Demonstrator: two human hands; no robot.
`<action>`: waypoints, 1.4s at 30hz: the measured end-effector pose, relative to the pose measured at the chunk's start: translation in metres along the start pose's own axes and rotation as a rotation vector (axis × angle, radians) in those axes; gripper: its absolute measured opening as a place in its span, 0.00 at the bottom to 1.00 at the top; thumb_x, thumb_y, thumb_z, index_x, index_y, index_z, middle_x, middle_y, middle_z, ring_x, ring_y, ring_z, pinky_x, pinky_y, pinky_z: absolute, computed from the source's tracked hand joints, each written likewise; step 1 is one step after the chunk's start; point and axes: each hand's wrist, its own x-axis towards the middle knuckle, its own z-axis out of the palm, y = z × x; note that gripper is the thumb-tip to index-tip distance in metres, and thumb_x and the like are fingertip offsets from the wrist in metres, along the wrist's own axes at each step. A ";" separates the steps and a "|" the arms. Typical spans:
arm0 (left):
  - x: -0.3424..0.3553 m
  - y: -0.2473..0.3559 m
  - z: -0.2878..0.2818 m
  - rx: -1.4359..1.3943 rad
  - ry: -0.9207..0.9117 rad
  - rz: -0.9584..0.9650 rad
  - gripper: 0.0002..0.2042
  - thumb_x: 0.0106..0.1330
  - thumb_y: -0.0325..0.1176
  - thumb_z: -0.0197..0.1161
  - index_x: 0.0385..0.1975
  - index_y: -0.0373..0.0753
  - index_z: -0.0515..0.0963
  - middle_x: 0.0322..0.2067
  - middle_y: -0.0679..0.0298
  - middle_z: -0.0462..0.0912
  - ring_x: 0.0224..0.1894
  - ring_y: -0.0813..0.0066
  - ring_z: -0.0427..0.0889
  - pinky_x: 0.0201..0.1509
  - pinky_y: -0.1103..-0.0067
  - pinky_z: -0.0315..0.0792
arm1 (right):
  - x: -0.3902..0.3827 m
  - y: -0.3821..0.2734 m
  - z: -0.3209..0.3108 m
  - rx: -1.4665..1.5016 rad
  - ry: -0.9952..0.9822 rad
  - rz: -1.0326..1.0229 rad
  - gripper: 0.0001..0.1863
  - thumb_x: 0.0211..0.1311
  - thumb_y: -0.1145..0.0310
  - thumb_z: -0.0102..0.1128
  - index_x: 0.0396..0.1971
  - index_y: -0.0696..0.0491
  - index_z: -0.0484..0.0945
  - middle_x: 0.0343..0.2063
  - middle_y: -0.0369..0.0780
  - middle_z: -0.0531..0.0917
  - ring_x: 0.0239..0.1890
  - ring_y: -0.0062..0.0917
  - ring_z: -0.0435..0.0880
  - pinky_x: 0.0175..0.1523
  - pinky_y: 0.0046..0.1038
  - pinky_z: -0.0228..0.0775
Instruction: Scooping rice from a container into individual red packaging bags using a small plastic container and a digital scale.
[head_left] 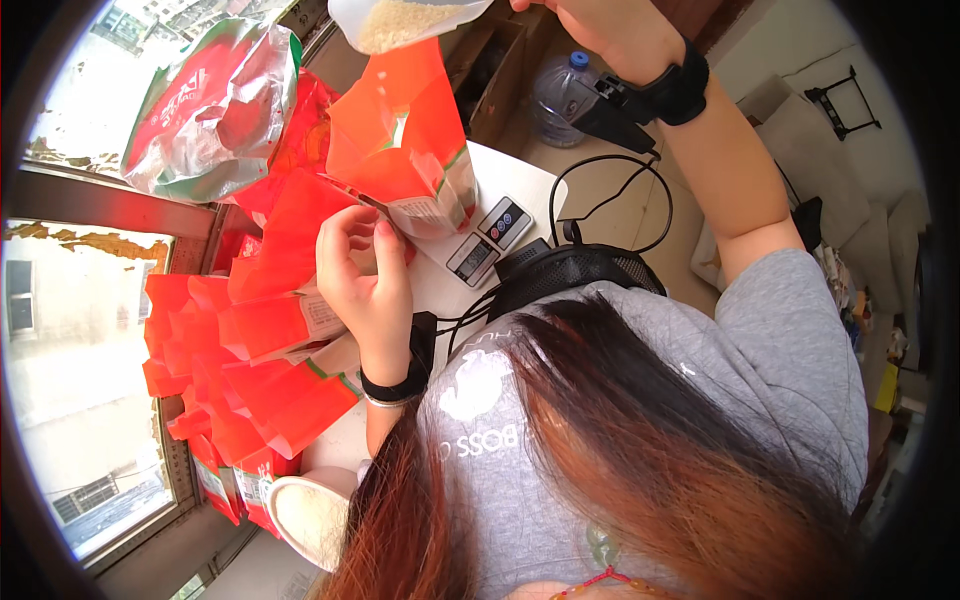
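At the top edge, a white scoop (440, 14) carries pale, rice-like grains (395, 24). My right hand (605, 28) is closed beside it, its grip on the handle partly cut off by the frame. Below the scoop stands an open red paper bag (385, 115) with a pale lower side. My left hand (362, 268) is by that bag's near left side, fingers loosely curled and thumb apart. Whether its fingertips touch the bag is hard to make out. Just right of the bag lies a digital scale's panel (490, 242) with a display and buttons.
Several open red bags (240, 320) crowd the left by the window. A silver, red and green sack (215, 110) stands behind them. A white tub (310, 515) of pale contents is at lower left. Black cables (470, 315) run near my waist; a water jug (562, 100) stands on the floor.
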 end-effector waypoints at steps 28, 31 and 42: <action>-0.001 0.004 0.001 -0.059 0.015 -0.039 0.05 0.62 0.25 0.61 0.36 0.32 0.76 0.32 0.63 0.79 0.33 0.74 0.75 0.39 0.79 0.69 | -0.004 -0.008 0.011 -0.292 -0.056 -0.335 0.35 0.44 0.58 0.78 0.49 0.63 0.74 0.36 0.42 0.81 0.31 0.18 0.80 0.31 0.15 0.71; 0.000 0.004 0.002 -0.056 0.013 -0.047 0.05 0.62 0.25 0.61 0.36 0.32 0.76 0.32 0.63 0.79 0.33 0.74 0.75 0.39 0.79 0.69 | -0.006 -0.011 0.015 -0.381 -0.053 -0.320 0.35 0.43 0.58 0.79 0.48 0.63 0.75 0.37 0.43 0.80 0.30 0.18 0.79 0.32 0.16 0.71; 0.000 0.003 0.004 -0.060 -0.002 -0.038 0.06 0.62 0.25 0.62 0.35 0.32 0.76 0.32 0.63 0.78 0.33 0.73 0.74 0.39 0.78 0.69 | -0.007 -0.012 0.015 -0.557 -0.001 -0.405 0.37 0.38 0.53 0.78 0.46 0.60 0.77 0.40 0.44 0.77 0.29 0.21 0.76 0.35 0.19 0.70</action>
